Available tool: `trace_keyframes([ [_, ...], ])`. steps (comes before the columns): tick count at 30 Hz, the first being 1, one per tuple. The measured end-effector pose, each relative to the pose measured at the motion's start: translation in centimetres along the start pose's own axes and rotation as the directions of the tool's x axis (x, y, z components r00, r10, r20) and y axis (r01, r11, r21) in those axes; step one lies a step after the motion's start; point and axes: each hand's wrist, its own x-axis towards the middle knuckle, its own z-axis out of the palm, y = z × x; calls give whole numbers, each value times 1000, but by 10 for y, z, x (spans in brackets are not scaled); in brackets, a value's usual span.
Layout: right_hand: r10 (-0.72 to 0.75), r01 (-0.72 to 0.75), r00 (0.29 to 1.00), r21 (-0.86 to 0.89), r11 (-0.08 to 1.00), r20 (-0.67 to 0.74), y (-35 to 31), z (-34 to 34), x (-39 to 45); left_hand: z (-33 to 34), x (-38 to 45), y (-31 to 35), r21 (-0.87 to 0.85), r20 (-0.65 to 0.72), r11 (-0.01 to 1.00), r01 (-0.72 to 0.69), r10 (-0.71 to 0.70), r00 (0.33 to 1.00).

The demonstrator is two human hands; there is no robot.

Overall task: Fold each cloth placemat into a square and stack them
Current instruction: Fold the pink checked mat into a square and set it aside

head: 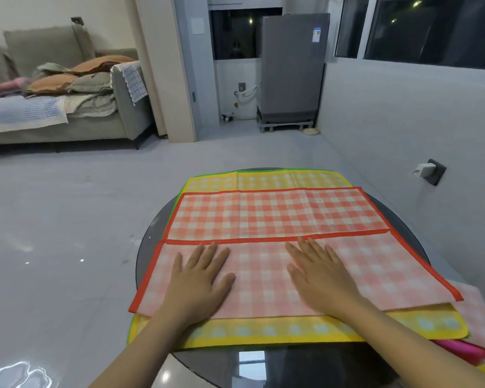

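A red-checked placemat [277, 214] with a red border lies on top of a pile on a round dark glass table [151, 233]. Its near half is folded over toward the middle, showing the paler underside [375, 270]. My left hand [199, 278] and my right hand [319, 275] rest flat on that folded flap, fingers spread, holding nothing. Under it lies a yellow-checked placemat [263, 180], visible at the far edge and the near edge. A green edge [179, 191] of another mat shows at the left, and a pink one [465, 351] at the near right.
The table stands on a pale glossy floor. A grey sofa [67, 107] piled with cushions and cloths is at the far left. A grey appliance [291, 71] stands at the back, and a wall socket with a charger [429, 170] is on the right wall.
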Motion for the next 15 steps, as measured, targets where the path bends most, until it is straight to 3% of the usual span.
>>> trace_keyframes([
  [11,9,-10,1000,28,1000,18,-6,-6,-2,-9,-8,-20,-11,26,999,46,-45,999],
  [15,-9,15,998,90,996,-63,-8,-23,5,-23,7,-10,-97,-6,995,37,-38,999],
])
